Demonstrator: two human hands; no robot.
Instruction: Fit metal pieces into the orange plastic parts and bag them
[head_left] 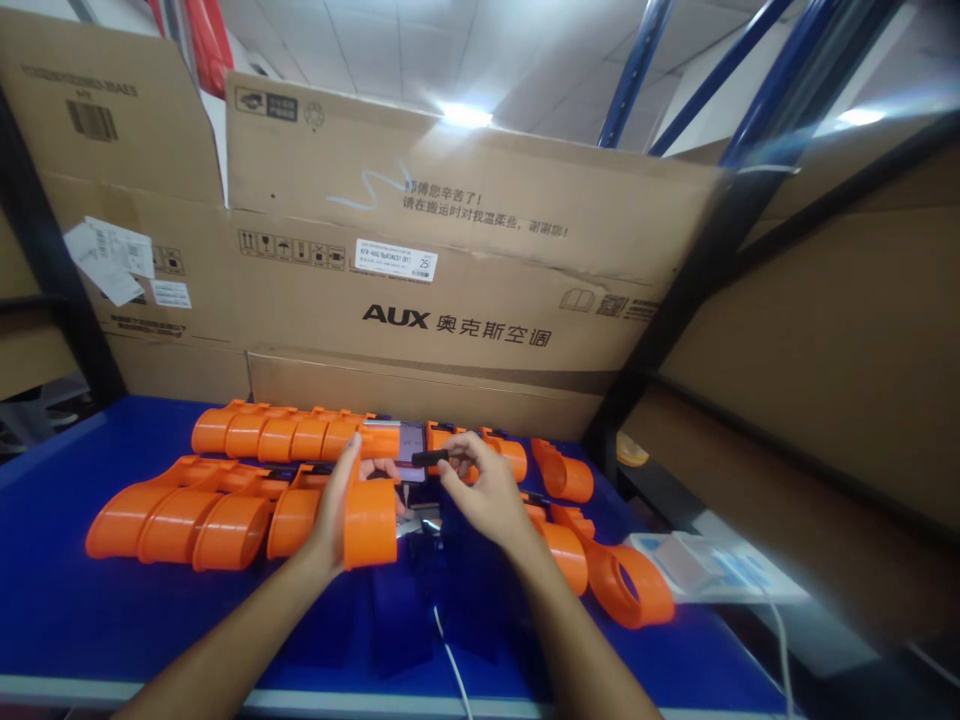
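Observation:
My left hand (334, 515) is wrapped round an orange plastic piece (370, 523), a wide ring with a flat arm rising from it. In my right hand (484, 490), thumb and fingers pinch a short black-handled tool (430, 458) that points left toward the orange piece; its tip is hard to make out. A phone-like device with a lit screen (412, 440) lies behind my hands. Dark blue pouch-like items (401, 610) are below and between my forearms, some partly hidden.
Two rows of similar orange pieces (232, 530) stand on the blue tabletop (52, 560), with more orange pieces (630, 585) at right. Cardboard (450, 280) walls off the back. A white cable (452, 660) hangs over the front edge. White items (705, 565) lie right.

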